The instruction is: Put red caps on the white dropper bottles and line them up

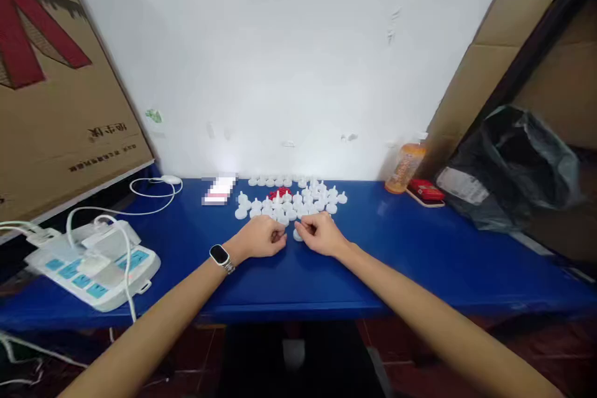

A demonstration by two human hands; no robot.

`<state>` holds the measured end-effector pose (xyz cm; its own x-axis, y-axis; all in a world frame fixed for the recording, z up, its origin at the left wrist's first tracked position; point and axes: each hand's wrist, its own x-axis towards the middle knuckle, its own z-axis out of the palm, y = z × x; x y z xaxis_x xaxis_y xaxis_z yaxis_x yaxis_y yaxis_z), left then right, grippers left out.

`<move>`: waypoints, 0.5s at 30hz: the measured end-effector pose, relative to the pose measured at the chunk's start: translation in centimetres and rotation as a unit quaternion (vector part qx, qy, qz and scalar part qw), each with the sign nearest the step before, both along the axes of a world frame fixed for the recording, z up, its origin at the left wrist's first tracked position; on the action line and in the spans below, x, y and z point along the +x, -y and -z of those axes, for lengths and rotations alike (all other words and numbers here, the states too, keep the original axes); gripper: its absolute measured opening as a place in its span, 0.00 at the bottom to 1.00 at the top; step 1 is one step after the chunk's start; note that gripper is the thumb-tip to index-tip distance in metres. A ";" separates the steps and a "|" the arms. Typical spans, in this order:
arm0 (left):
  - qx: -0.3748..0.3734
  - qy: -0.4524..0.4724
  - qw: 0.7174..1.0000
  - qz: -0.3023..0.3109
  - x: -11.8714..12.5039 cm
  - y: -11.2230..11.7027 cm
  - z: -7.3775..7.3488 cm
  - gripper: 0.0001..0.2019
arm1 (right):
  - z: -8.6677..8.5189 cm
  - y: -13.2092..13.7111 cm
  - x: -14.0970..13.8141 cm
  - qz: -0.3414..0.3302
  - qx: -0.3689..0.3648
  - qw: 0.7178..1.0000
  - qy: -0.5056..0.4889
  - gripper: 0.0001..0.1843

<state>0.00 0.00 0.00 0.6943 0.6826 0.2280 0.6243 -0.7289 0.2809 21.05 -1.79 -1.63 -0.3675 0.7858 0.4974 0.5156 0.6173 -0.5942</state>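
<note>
Just right of the white cap (pixel 297 236), the curled right hand (pixel 323 234) is nearer than the curled left hand (pixel 261 237), grips unclear.

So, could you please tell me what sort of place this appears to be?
Probably a small indoor workspace: many white plastic caps with spouts sit on a blue-covered table, with a white power strip and a brown cardboard box at left.

Two rows of dark, seemingly Chinese characters (pixel 105 148) are being borne by the cardboard box (pixel 53 115), too blurred to be read, faint print is being carried by the orange bottle (pixel 405 168), a white label (pixel 459 184) is being shown on the dark plastic bag (pixel 480 165), illegible
</note>
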 end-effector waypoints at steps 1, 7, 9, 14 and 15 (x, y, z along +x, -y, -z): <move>0.003 0.000 1.000 -0.002 0.0 0.0 0.0 0.14 | 0.0 -0.1 0.0 -0.002 0.001 1.000 -0.002 0.22; 0.013 -0.001 1.000 -0.006 -0.1 0.1 0.1 0.15 | 0.1 -0.4 0.1 0.012 0.000 1.000 0.005 0.22; 0.011 -0.002 1.000 -0.005 -0.1 0.1 0.1 0.15 | 0.1 -0.5 0.3 0.019 -0.001 1.000 0.008 0.22; 0.010 -0.003 1.000 -0.006 -0.1 0.2 0.0 0.16 | 0.0 -0.5 0.4 0.021 -0.003 1.000 0.009 0.22; 0.011 -0.003 1.000 -0.006 -0.1 0.2 -0.1 0.16 | -0.1 -0.4 0.4 0.021 -0.003 1.000 0.009 0.22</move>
<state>-0.05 -0.17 0.08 0.6871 0.6865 0.2379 0.6356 -0.7266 0.2609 21.43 -1.35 -1.56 -0.3423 0.8041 0.4861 0.5519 0.5907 -0.5886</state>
